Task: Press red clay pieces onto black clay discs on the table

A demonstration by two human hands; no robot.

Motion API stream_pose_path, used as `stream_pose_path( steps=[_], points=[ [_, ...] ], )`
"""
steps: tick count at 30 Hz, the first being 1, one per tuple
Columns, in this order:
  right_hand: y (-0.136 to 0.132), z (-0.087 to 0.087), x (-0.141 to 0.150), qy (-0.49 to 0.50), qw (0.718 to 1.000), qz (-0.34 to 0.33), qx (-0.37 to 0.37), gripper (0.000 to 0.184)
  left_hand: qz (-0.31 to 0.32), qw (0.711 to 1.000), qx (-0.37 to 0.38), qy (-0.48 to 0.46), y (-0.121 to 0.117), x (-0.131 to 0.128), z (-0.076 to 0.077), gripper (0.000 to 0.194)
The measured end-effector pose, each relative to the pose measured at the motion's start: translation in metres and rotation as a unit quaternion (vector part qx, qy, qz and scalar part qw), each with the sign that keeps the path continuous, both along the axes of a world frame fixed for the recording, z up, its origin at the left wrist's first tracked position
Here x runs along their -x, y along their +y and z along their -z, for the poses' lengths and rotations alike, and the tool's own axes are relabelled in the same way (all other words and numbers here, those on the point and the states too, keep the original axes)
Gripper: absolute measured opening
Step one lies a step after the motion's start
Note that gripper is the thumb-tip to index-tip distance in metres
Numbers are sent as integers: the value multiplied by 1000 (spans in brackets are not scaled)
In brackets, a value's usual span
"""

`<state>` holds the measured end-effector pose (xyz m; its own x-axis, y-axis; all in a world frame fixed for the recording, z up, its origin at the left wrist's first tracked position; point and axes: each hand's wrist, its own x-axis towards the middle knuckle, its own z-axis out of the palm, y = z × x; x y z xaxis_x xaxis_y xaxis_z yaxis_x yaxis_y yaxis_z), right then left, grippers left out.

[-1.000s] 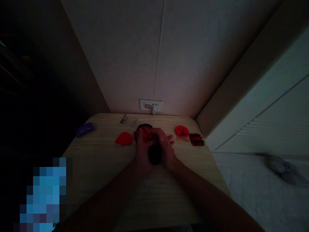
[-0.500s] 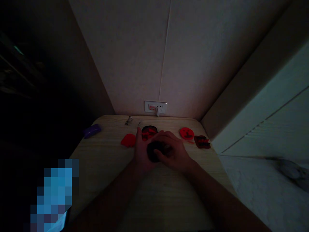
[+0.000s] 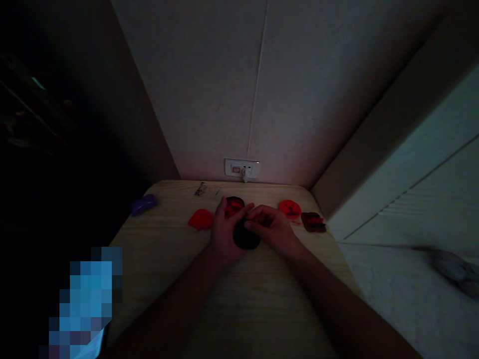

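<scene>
A flat, round black disc point(image 3: 247, 240), perhaps of modelling clay, is held between my hands over the middle of the wooden table. My left hand point(image 3: 225, 239) bears it on the palm, thumb raised and fingers stretched out behind it. At the disc's upper right edge, the thumb and fingers of my right hand point(image 3: 277, 232) pinch it. Just beyond my left fingers lies a dark round piece with red bits point(image 3: 235, 204), partly hidden. A flat red piece point(image 3: 201, 219) lies left of my left hand.
Right of my hands are a red disc with dark face-like marks point(image 3: 290, 209) and a dark square piece with red and black strips point(image 3: 314, 222). A purple packet point(image 3: 144, 204) lies at the table's left edge. A wall socket point(image 3: 242, 168) with a plug is behind the wooden table point(image 3: 262, 309).
My right hand's fingers have drawn back from across the disc to its upper right edge. More of the disc's face shows, and it sits slightly farther right. The view has shifted a little.
</scene>
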<state>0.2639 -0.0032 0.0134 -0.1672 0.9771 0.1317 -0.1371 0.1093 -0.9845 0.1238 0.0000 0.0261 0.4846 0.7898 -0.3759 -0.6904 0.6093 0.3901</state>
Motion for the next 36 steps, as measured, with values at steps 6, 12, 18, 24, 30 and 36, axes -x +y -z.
stream_pose_path(
  steps=[6, 12, 18, 24, 30, 36],
  points=[
    [11, 6, -9, 45, 981, 189, 17, 31, -120, 965, -152, 176, 1, -18, 21, 33],
    [13, 12, -9, 103, 978, 178, 39, 31, -177, 930, -198, 253, 3, -17, 26, 37],
    [9, 5, -5, 131, 979, 102, 120, 35, -211, 961, -129, 125, 4, -10, 15, 32],
    [0, 6, 8, 159, 974, 26, 160, 33, -86, 994, -69, -23, 1, 7, -4, 70],
    [-7, 5, 6, -183, 969, 135, -92, 27, -51, 996, -68, -42, 0, 4, -3, 72],
    [-27, -13, 14, -336, 884, 147, -292, 38, 9, 998, -37, -56, -12, -14, 13, 62]
  ],
)
